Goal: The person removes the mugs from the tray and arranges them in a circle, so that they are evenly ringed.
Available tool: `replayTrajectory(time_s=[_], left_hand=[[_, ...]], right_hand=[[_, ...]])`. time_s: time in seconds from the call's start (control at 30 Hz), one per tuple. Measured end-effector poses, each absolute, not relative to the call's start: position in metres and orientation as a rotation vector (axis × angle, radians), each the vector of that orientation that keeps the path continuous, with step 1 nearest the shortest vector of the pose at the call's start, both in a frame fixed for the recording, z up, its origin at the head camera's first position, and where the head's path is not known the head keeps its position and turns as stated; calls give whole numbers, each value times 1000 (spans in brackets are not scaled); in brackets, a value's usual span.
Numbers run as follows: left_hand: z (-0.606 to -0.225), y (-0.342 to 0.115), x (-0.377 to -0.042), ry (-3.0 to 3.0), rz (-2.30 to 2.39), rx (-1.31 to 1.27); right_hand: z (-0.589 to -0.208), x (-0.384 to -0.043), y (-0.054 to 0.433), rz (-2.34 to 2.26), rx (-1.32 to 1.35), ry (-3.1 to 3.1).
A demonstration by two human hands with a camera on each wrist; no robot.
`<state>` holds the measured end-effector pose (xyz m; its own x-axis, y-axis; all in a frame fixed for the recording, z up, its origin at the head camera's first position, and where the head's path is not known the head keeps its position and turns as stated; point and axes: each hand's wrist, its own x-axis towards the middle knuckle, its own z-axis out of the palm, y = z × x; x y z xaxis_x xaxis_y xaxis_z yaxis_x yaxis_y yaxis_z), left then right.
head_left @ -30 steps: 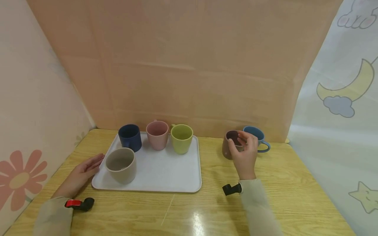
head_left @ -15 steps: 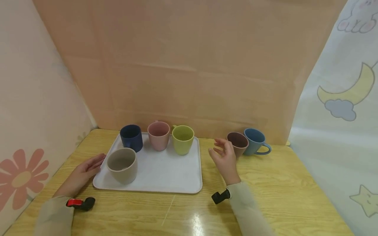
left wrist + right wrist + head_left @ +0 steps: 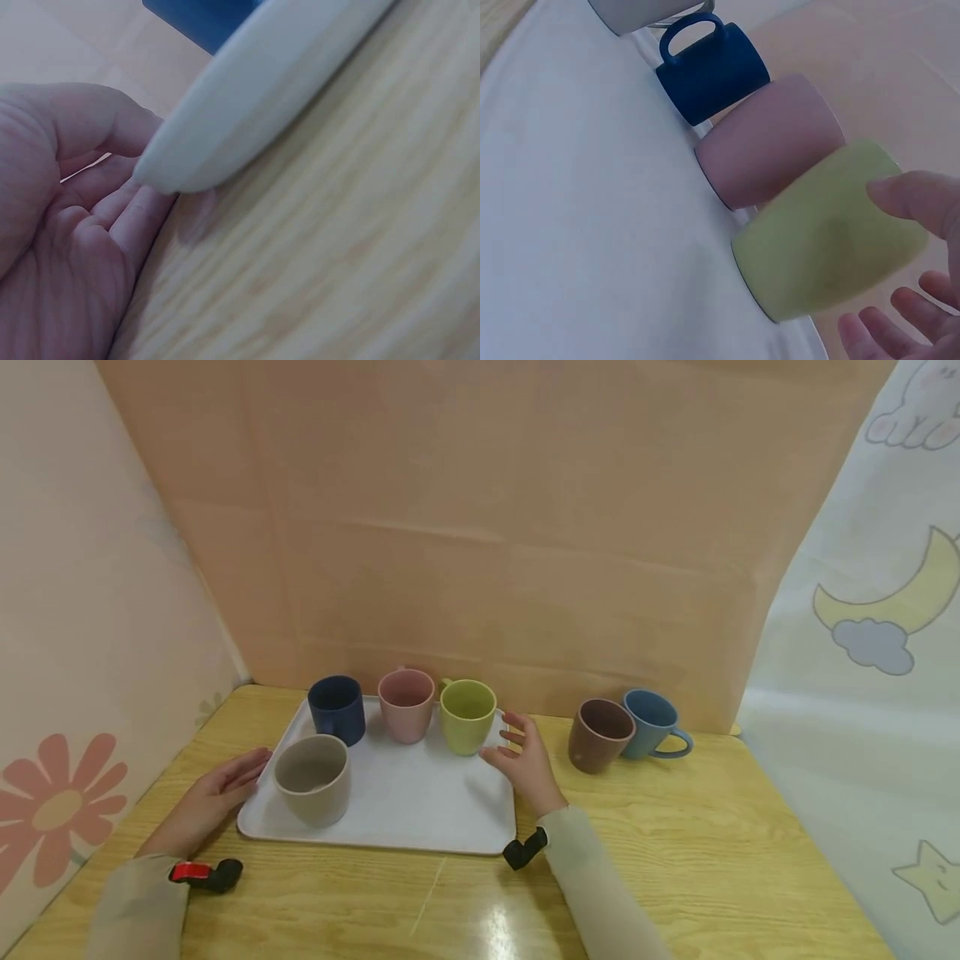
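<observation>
My left hand (image 3: pixel 211 797) rests at the left edge of the white tray (image 3: pixel 420 810), its fingers extended along the rim. The left wrist view shows the fingertips against the tray's side (image 3: pixel 225 120). My right hand (image 3: pixel 527 762) is over the tray's right edge with nothing in it, beside the yellow-green mug (image 3: pixel 463 732). In the right wrist view the thumb overlaps that mug and the other fingers are loosely bent. Left of it in the head view stand a pink mug (image 3: pixel 406 714) and a navy blue mug (image 3: pixel 337 706), with a wide beige cup (image 3: pixel 318 797) nearer the front.
On the wooden table (image 3: pixel 675 852), right of the tray, a brown cup (image 3: pixel 596 747) stands close to a light blue mug (image 3: pixel 651 727) with its handle turned right. A tan backdrop (image 3: pixel 495 527) rises behind the table.
My right hand has moved left from the brown cup to beside the yellow-green mug on the tray. The brown cup stays on the table. My left hand stays at the tray edge.
</observation>
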<state>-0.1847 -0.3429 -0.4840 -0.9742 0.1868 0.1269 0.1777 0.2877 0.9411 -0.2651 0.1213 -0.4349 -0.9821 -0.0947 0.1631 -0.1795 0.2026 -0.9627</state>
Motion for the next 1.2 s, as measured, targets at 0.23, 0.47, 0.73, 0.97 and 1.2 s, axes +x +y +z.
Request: replayTrajectory(time_s=[0.23,0.47,0.73,0.97,1.2], left_hand=[[-480,-340,-183,2553,1793,352],[-480,-341,-181,2574,1745,312],[-480,-342,-182,2555,1771,351],[-478,-342,-183,2573,1767,352],[-480,-340,-183,2535,1824,386]], right_hand=[[-436,-279,103,1975,278,-2334],[-439,-290,88,1972,256,-2323],[-441,-301,86,1870,233,-2384],[-440,-304,88,1855,227,-2378],[-437,-299,90,1788,156,-2431]])
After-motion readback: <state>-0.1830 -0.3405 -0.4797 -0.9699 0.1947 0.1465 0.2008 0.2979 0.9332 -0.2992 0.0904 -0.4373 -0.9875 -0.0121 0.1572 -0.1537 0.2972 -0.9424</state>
